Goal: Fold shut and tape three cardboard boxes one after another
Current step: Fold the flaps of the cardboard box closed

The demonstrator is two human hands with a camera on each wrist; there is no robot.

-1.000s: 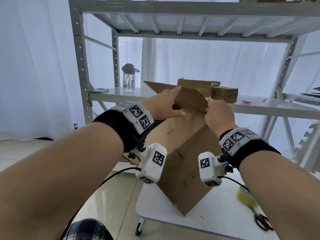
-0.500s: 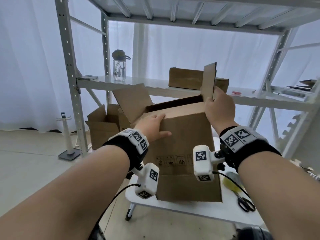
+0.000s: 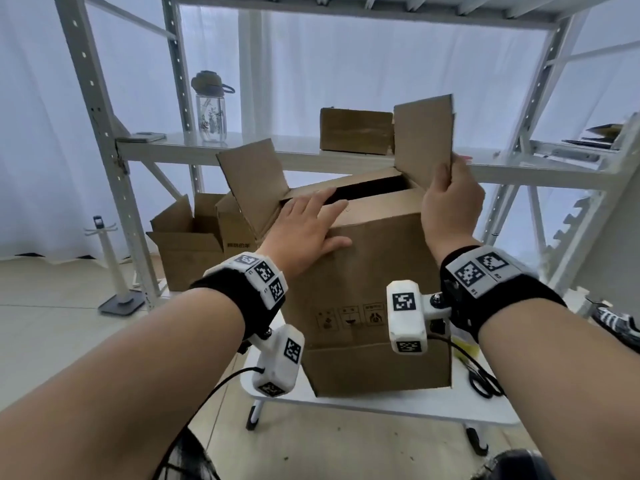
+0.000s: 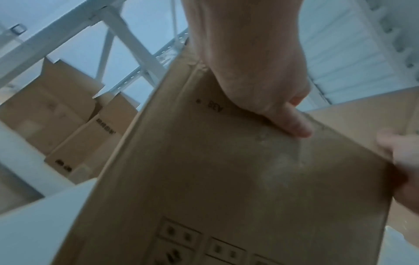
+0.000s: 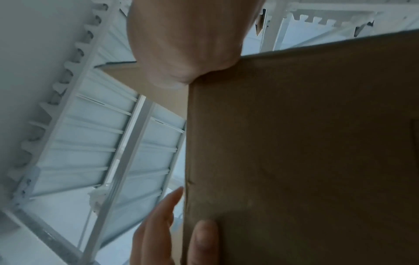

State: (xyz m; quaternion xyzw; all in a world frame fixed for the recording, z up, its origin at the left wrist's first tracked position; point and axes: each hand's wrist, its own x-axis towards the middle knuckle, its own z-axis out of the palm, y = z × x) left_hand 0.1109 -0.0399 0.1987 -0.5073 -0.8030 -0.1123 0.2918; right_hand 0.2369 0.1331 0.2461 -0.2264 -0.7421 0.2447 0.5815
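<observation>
A brown cardboard box (image 3: 374,271) stands upright on a small white table (image 3: 381,407). My left hand (image 3: 311,220) lies flat with straight fingers on the folded-down near flap (image 3: 377,209), its thumb on the front face. The left flap (image 3: 252,181) stands up, leaning outward. My right hand (image 3: 446,181) pinches the upright right flap (image 3: 422,140) by its outer edge. In the right wrist view the thumb (image 5: 204,240) is on one side of that flap (image 5: 317,143) and the fingers (image 5: 158,224) on the other. A dark gap stays open along the top.
A yellow tape roll (image 3: 464,344) and scissors (image 3: 485,379) lie on the table right of the box. Open boxes (image 3: 187,251) stand on the floor at left. Behind is a metal rack (image 3: 104,133) holding a bottle (image 3: 210,107) and another box (image 3: 355,131).
The box went from tilted on an edge to upright. My left hand moved onto the near flap and pressed it down. My right hand swung the right flap up.
</observation>
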